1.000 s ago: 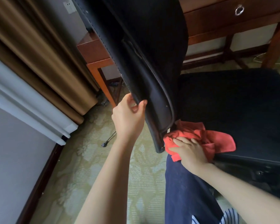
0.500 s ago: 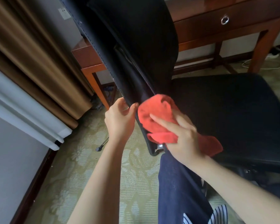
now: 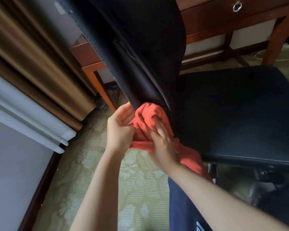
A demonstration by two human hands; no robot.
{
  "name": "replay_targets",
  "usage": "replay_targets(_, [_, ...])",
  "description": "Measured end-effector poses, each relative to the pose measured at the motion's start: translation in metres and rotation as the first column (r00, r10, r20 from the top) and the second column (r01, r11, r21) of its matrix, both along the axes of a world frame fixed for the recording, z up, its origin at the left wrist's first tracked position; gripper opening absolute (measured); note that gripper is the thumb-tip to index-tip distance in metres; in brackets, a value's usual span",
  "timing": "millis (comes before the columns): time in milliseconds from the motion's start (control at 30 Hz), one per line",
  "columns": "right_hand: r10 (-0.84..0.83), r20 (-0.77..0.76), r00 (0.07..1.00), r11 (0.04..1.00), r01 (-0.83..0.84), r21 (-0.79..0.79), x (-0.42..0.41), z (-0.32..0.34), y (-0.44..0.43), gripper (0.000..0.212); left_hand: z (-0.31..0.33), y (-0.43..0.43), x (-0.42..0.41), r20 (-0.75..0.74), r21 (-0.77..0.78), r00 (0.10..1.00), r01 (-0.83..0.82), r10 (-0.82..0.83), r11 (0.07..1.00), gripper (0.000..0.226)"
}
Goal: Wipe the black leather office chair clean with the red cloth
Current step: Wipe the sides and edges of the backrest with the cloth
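Note:
The black leather office chair fills the upper middle and right: its backrest (image 3: 140,47) leans up and away, its seat (image 3: 240,110) lies to the right. The red cloth (image 3: 147,124) is bunched over the lower edge of the backrest, with a tail hanging down to the right by my forearm. My right hand (image 3: 163,144) presses the cloth against the backrest, fingers laid over it and motion-blurred. My left hand (image 3: 120,129) holds the backrest's lower left edge, fingers curled round it beside the cloth.
A wooden desk (image 3: 223,19) with a ring-pull drawer stands behind the chair. Brown curtains (image 3: 32,64) and a white ledge (image 3: 23,117) are at left. Patterned carpet (image 3: 93,172) lies below. My dark trouser leg (image 3: 182,205) is near the chair base (image 3: 265,177).
My right hand lifted the red cloth from the seat's rear corner onto the backrest's lower edge and rubs it there. My left hand stayed on that edge. The view shifted slightly.

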State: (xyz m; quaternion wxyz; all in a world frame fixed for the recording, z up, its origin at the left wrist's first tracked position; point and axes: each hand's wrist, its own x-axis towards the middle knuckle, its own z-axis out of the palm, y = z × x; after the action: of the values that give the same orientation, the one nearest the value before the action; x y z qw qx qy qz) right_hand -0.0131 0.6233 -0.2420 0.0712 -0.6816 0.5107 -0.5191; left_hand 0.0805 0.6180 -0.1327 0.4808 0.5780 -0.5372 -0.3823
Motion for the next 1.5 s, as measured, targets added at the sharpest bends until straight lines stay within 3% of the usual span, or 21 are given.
replay_targets(100, [0.103,0.068,0.992,0.962,-0.117,0.245,0.001,-0.026,0.007,0.072,-0.007,-0.002,0.003,-0.018,0.014,1.0,0.007,-0.006,1.0,0.075])
replay_targets(200, [0.09,-0.052,0.995,0.962,-0.073,0.263,-0.002,-0.044,0.01,0.097,-0.007,-0.003,0.001,-0.026,0.032,0.998,-0.051,0.052,0.998,0.079])
replay_targets(267, [0.111,-0.051,0.993,0.958,-0.093,0.272,-0.002,-0.048,0.012,0.105,-0.006,-0.002,-0.003,-0.033,0.02,0.997,-0.071,0.072,0.997,0.074])
replay_targets(567, [0.141,0.12,0.983,0.899,-0.178,0.4,-0.005,-0.055,0.022,0.072,-0.006,-0.001,-0.012,-0.071,-0.025,0.992,-0.102,0.1,0.994,0.05])
replay_targets(767, [0.196,0.295,0.935,0.801,-0.325,0.502,-0.051,-0.001,0.039,0.055,-0.004,0.002,-0.016,0.016,0.036,0.997,-0.069,0.069,0.997,0.046])
replay_targets(967, [0.188,0.059,0.98,0.835,-0.191,0.516,-0.12,0.085,0.048,0.072,-0.015,0.01,-0.039,-0.027,0.199,1.0,0.019,-0.014,0.98,0.039])
replay_targets(1067, [0.222,0.061,0.973,0.827,-0.221,0.517,-0.146,0.126,0.054,0.069,-0.019,0.012,-0.044,-0.029,0.254,0.999,-0.028,0.037,0.967,0.03])
replay_targets(1167, [0.236,0.184,0.954,0.754,-0.299,0.585,-0.149,0.126,0.055,0.057,-0.024,0.012,-0.043,-0.019,0.326,0.998,-0.05,0.059,0.944,0.054])
replay_targets(1333, [0.057,0.394,0.917,0.543,-0.36,0.759,-0.097,0.033,0.047,0.027,-0.041,0.012,-0.031,-0.042,0.388,0.999,-0.001,0.018,0.922,0.051])
replay_targets(1400, [-0.045,0.407,0.912,0.447,-0.346,0.825,-0.069,-0.003,0.043,0.031,-0.044,0.009,-0.024,-0.024,0.377,1.0,0.028,-0.021,0.926,0.049])
replay_targets(1500, [-0.149,0.327,0.933,0.351,-0.259,0.9,-0.039,-0.027,0.023,0.055,-0.045,0.005,-0.016,0.002,0.358,0.997,0.067,-0.073,0.931,0.039])
